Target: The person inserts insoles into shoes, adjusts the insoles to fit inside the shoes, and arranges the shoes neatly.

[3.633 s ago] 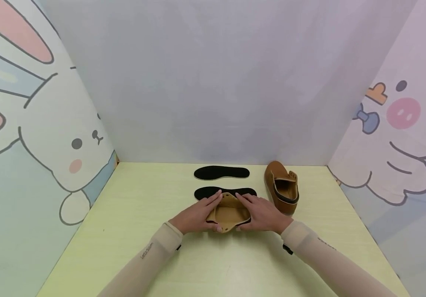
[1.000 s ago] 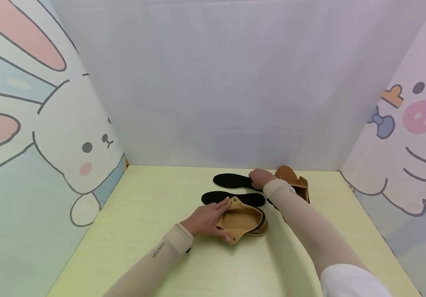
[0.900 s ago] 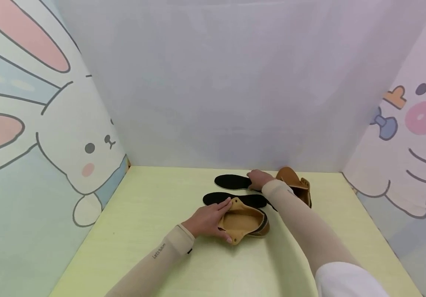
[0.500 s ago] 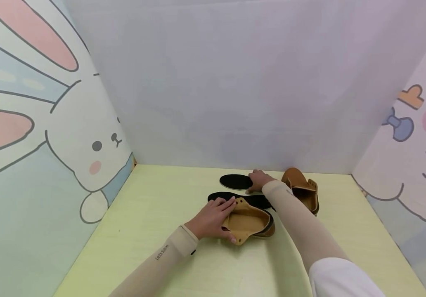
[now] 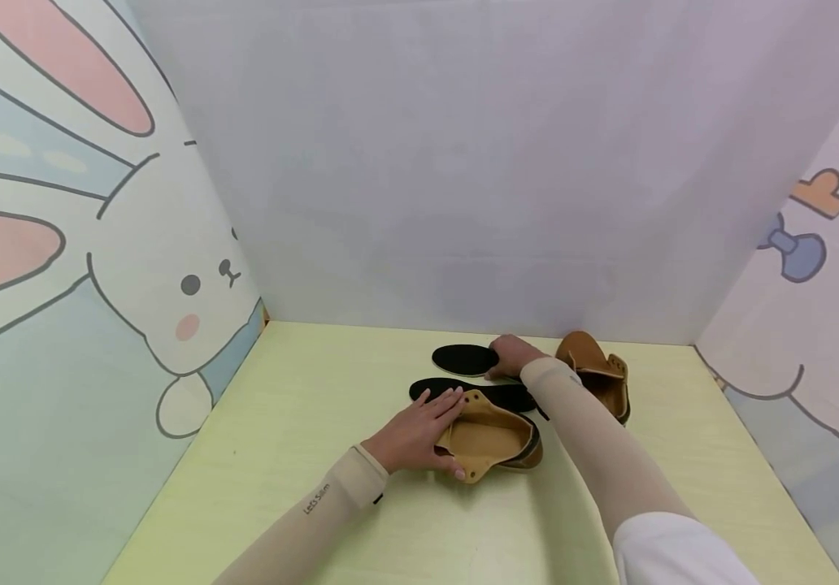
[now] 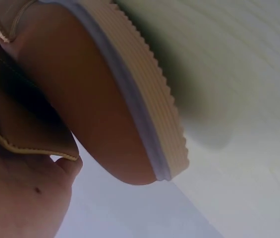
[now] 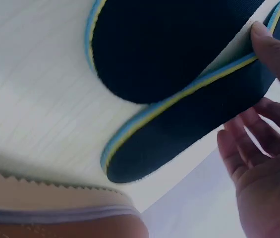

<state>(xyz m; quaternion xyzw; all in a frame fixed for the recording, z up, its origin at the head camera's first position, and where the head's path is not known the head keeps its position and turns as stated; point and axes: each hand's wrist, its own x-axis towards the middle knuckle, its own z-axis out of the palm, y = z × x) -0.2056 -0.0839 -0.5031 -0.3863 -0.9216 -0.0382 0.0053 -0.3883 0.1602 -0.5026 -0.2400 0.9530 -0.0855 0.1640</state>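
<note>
In the head view my left hand (image 5: 419,431) holds a brown shoe (image 5: 489,439) at the lacing flaps, thumb on the near flap and fingers on the far one. The shoe's opening faces up, its tan lining showing. In the left wrist view its ribbed pale sole (image 6: 140,99) shows beside the hand. Farther back, my right hand (image 5: 516,356) grips the far black insole (image 5: 463,359), whose right part is hidden by hand and sleeve. The right wrist view shows thumb and fingers on opposite edges of this insole (image 7: 179,124), which has a blue and yellow rim.
The near black insole (image 5: 441,387) lies just behind the held shoe. A second brown shoe (image 5: 582,351) stands at the back right, partly behind my right forearm. A pale cloth wall (image 5: 463,203) rises behind the yellow tabletop (image 5: 302,390).
Earlier both hands were on the shoe. My right hand left it for the far insole, then slid slightly left along it. My left hand stayed on the shoe. The head view shifted slightly.
</note>
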